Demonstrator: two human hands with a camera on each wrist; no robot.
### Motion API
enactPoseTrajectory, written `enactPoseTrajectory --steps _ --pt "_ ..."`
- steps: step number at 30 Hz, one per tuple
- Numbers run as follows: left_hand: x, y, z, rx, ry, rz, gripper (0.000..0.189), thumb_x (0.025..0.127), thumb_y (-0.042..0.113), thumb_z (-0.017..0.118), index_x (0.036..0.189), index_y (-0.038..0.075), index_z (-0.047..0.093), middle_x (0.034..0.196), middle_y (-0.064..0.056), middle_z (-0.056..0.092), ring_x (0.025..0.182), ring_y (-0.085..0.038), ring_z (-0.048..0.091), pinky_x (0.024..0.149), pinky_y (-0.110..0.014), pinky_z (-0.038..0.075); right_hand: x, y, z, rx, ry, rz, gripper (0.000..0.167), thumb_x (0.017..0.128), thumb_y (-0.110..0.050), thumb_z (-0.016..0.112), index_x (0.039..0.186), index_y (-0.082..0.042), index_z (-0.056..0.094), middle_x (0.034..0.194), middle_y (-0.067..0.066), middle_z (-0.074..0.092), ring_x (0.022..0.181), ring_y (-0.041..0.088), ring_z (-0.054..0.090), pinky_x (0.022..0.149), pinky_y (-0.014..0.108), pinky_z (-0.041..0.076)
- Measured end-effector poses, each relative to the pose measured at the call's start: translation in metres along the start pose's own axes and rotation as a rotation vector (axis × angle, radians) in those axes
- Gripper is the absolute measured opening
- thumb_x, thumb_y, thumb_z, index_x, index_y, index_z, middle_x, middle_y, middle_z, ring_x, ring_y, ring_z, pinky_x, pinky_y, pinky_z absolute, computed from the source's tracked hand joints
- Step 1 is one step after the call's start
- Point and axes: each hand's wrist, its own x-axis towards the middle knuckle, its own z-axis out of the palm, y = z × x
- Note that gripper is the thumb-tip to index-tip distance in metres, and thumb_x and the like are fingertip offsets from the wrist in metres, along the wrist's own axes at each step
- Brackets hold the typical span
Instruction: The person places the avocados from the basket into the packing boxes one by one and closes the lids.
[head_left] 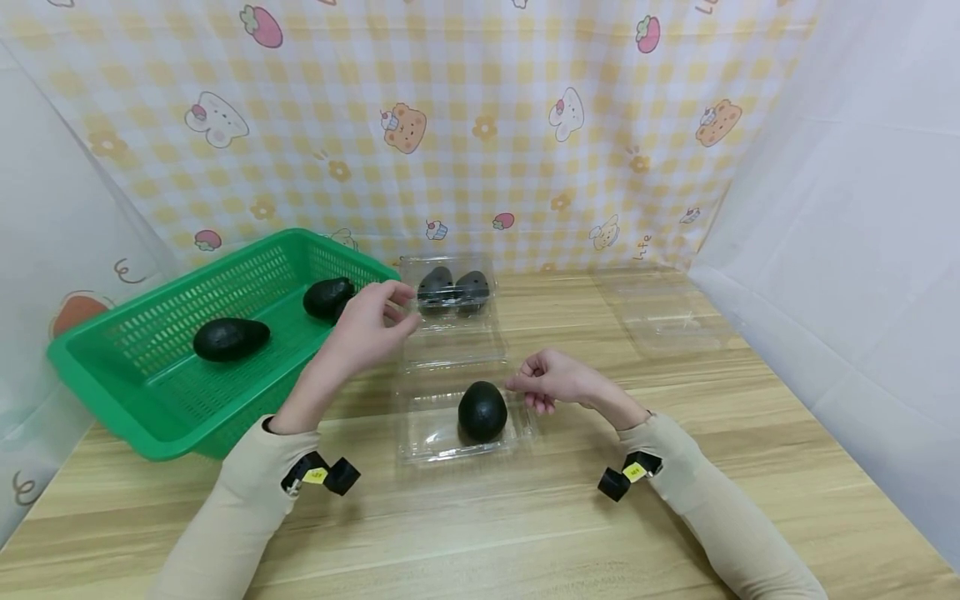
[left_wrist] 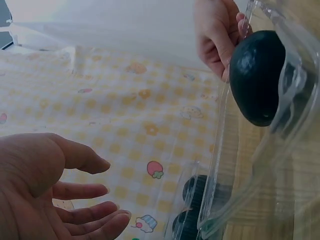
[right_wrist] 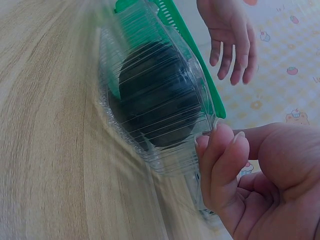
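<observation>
A dark avocado (head_left: 482, 412) sits in the right part of a transparent plastic clamshell box (head_left: 427, 435) on the table, its lid folded back toward the far side. My right hand (head_left: 558, 379) pinches the box's right edge between thumb and fingertips, as the right wrist view shows up close. My left hand (head_left: 375, 321) hovers between the green basket and a second plastic box, fingers loosely spread with nothing between them. That second box (head_left: 450, 323) stands behind the first and holds two avocados (head_left: 472, 292) under its lid.
The green plastic basket (head_left: 172, 308) at the left holds an avocado (head_left: 231, 338) near its middle and another (head_left: 328, 298) by my left hand, which partly hides one more. More transparent packaging (head_left: 660, 312) lies at the back right. A checked curtain (head_left: 480, 167) hangs behind the table.
</observation>
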Motion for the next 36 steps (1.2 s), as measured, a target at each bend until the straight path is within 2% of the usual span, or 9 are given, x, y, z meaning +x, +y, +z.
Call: enactPoseTrajectory --steps 6,16,28,36 --pt "0.001 -0.008 -0.006 -0.001 0.045 0.001 0.034 0.099 0.017 0.06 0.13 0.002 0.059 0.126 -0.02 0.055 0.105 -0.035 0.063 0.088 -0.05 0.051 -0.001 0.0 0.0 -0.002 -0.003 -0.003 0.031 0.101 -0.022 0.064 0.083 0.004 0.061 0.064 0.003 0.063 0.048 0.009 0.056 0.046 0.021 0.046" --pt "0.002 -0.019 -0.016 0.046 0.124 -0.009 0.035 0.099 0.014 0.059 0.129 -0.005 0.057 0.126 -0.024 0.055 0.106 -0.039 0.059 0.091 -0.052 0.048 -0.001 0.0 0.0 -0.004 0.003 -0.007 0.032 0.101 -0.022 0.064 0.084 0.005 0.061 0.063 0.003 0.063 0.047 0.009 0.056 0.045 0.021 0.046" --pt "0.002 -0.035 -0.025 0.043 0.194 -0.043 0.036 0.1 0.016 0.057 0.13 -0.005 0.056 0.128 -0.024 0.051 0.107 -0.039 0.055 0.093 -0.054 0.046 -0.001 0.0 0.0 0.0 0.004 -0.009 0.031 0.1 -0.023 0.065 0.08 0.001 0.06 0.063 0.003 0.063 0.047 0.009 0.056 0.045 0.021 0.046" --pt "0.0 -0.043 -0.03 0.038 0.233 -0.084 0.036 0.101 0.016 0.054 0.13 -0.006 0.055 0.128 -0.027 0.049 0.109 -0.041 0.053 0.093 -0.056 0.045 -0.001 -0.001 0.0 0.0 -0.003 -0.003 0.033 0.101 -0.023 0.064 0.084 0.005 0.061 0.064 0.003 0.063 0.048 0.009 0.056 0.045 0.021 0.046"
